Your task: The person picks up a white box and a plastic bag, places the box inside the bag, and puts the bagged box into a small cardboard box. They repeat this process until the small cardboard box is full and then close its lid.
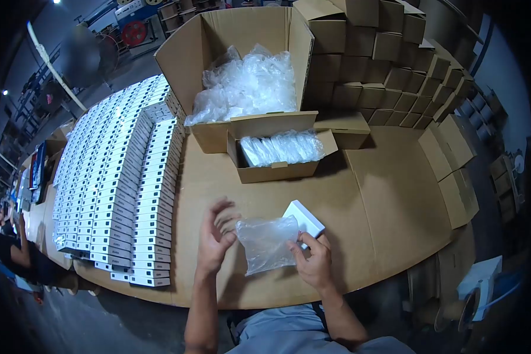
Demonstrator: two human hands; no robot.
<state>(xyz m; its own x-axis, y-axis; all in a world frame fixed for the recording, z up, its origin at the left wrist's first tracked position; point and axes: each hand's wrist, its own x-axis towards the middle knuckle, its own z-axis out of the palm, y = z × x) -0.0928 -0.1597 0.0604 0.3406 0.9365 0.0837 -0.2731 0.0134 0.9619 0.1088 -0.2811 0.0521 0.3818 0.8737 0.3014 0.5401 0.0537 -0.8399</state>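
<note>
Near the front of the cardboard-covered table, my right hand (314, 259) pinches a clear bubble-wrap bag (265, 245) together with a small white box (304, 218). The bag hangs to the left of the box and overlaps its lower left part. My left hand (216, 236) is raised just left of the bag, fingers apart and slightly blurred, holding nothing. Beyond the hands stands an open brown carton (278, 172) with a row of bubble-wrapped items (283, 147) inside.
A large open carton (180, 56) holds loose bubble bags (248, 82) at the back. Long stacks of white boxes (115, 177) cover the left side. Brown cartons (360, 68) are piled at the back right. At the far left edge, a person (20, 253) is partly visible.
</note>
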